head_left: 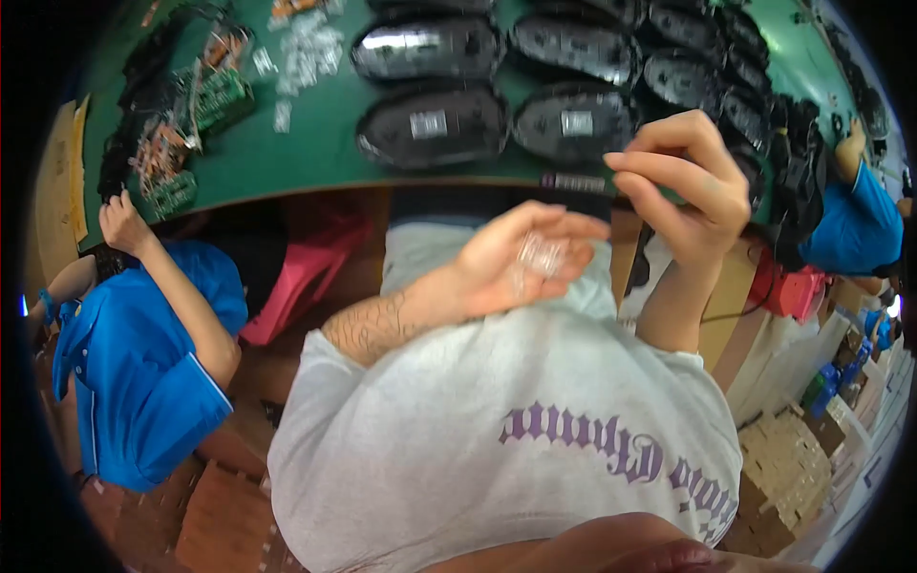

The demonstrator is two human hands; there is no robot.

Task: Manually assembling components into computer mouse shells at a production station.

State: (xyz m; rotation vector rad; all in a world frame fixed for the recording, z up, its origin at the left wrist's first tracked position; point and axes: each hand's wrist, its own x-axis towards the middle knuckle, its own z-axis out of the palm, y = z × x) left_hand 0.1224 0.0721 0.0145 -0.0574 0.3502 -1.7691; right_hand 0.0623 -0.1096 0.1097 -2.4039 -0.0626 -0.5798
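Observation:
My left hand is palm up over my lap, its fingers stretched and slightly curled under a small pile of clear plastic pieces. Beside the table edge, my right hand is raised with thumb and fingertips pinched. Whatever sits in that pinch, if anything, is too small to make out. Two black oval shells lie in the front row, each with a pale rectangular piece at its middle. My right fingertips are nearest to the right one.
More black shells cover the green table behind and to the right. Loose clear pieces lie at the back left, near green circuit boards with wires. Co-workers in blue sit at both sides. A pink chair stands left.

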